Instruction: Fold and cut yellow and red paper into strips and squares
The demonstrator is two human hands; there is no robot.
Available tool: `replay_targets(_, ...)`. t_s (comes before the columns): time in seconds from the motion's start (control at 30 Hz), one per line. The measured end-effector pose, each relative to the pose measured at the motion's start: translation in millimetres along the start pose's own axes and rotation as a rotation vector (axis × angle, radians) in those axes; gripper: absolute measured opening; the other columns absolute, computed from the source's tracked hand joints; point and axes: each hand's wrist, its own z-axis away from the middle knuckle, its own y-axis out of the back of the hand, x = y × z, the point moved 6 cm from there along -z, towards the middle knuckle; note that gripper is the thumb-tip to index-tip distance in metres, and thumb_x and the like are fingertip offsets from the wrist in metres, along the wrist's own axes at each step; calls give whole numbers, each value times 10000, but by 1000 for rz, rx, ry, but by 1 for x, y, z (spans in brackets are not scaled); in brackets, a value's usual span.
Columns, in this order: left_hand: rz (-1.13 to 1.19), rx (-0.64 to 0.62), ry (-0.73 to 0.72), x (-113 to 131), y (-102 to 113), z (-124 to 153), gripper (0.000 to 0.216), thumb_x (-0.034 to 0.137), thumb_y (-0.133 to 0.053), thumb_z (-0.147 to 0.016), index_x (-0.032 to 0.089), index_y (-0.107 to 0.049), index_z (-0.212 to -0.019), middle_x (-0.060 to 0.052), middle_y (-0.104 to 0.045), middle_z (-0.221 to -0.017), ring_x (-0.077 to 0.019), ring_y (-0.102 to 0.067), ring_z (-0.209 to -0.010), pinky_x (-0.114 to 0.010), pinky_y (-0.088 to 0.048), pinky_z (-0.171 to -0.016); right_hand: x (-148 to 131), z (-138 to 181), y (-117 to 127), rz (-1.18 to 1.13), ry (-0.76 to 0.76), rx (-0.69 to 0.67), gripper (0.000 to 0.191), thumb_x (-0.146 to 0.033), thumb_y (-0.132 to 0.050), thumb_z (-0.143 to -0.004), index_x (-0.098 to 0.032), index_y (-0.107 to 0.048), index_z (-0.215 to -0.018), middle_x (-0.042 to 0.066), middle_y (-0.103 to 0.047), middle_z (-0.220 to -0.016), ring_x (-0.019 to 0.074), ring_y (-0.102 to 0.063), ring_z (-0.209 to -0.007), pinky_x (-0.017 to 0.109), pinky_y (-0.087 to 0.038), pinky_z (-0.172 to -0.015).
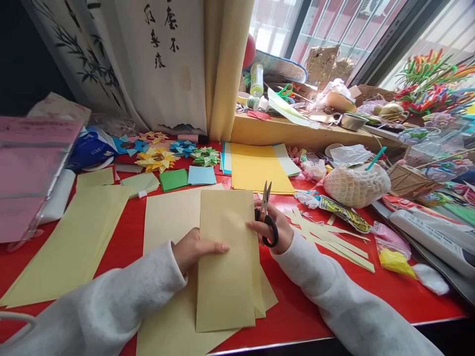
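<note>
My left hand (195, 249) pinches the left edge of a folded pale yellow sheet of paper (226, 262), thumb on top, holding it just above the red table (308, 306). My right hand (272, 227) grips black-handled scissors (266, 212), blades closed and pointing up, at the sheet's right edge; its fingertips touch the paper. Under the held sheet lies a larger pale yellow sheet (166, 217). Cut yellow strips (330, 240) lie to the right of my right hand.
Another pale yellow sheet (70, 242) lies at the left, brighter yellow paper (260, 168) at the back. Folded paper stars (158, 159) and small coloured squares (185, 177) sit behind. A netted fruit (356, 185), packets and clutter fill the right side and windowsill.
</note>
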Motion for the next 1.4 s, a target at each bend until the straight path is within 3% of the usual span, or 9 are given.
replay_targets(0.2, 66, 55, -38, 5, 7, -2, 366, 188, -613, -626, 122, -554, -981, -113, -630, -902, -262, -579, -814, -389, -460, -718, -2, 2, -7, -33, 14, -58, 370, -268, -617, -610, -228, -363, -876, -74, -489, -580, 43, -441, -369, 170, -358, -364)
replay_targets(0.33, 46, 82, -92, 6, 9, -3, 382, 180, -644, -588, 126, -562, -957, -110, -619, -936, -272, -575, -825, -391, -468, -709, -3, 5, -13, -44, 18, -104, 461, -272, -606, -615, -249, -319, -975, -57, -524, -628, 69, -490, -454, 196, -394, -439)
replay_targets(0.5, -52, 184, -115, 5, 25, -6, 348, 209, -655, -574, 112, -582, -899, -110, -639, -865, -280, -589, -768, -396, -478, -665, 8, 1, 0, 104, -14, 38, 566, -185, -598, -608, -233, -303, -1089, -56, -496, -594, 73, -467, -474, 186, -372, -407)
replay_targets(0.63, -88, 253, -161, 8, 37, -8, 340, 226, -653, -578, 109, -581, -889, -98, -647, -809, -285, -591, -753, -404, -477, -658, 1, -1, 11, 129, -18, 144, 436, -235, -601, -608, -201, -387, -986, -52, -489, -571, 86, -487, -483, 181, -364, -375)
replay_targets(0.73, -82, 316, -228, 14, 42, -7, 336, 225, -659, -567, 116, -587, -877, -88, -648, -811, -282, -590, -763, -400, -479, -668, -4, 2, 0, 182, -150, -32, 281, -358, -556, -644, -150, -479, -816, -27, -503, -514, 99, -502, -426, 187, -343, -337)
replay_targets(0.87, -61, 389, -313, 25, 43, -2, 349, 220, -671, -544, 117, -596, -869, -91, -644, -848, -283, -580, -803, -388, -482, -678, 0, 14, -16, 311, -365, -281, 321, -437, -537, -642, -120, -540, -689, -34, -474, -418, 68, -455, -348, 190, -362, -363)
replay_targets(1.23, 32, 535, -328, 35, 43, 4, 357, 194, -700, -453, 106, -618, -789, -96, -652, -825, -298, -585, -786, -375, -501, -635, 11, 20, -17, 412, -487, -362, 381, -503, -544, -601, -123, -541, -639, -37, -475, -423, 69, -468, -355, 180, -351, -368)
replay_targets(1.4, 6, 456, -329, 34, 43, 2, 332, 181, -682, -504, 117, -613, -823, -96, -636, -891, -294, -580, -808, -372, -505, -644, 11, 21, -20, 396, -495, -372, 392, -518, -536, -598, -132, -492, -546, -33, -478, -428, 64, -463, -362, 182, -355, -380)
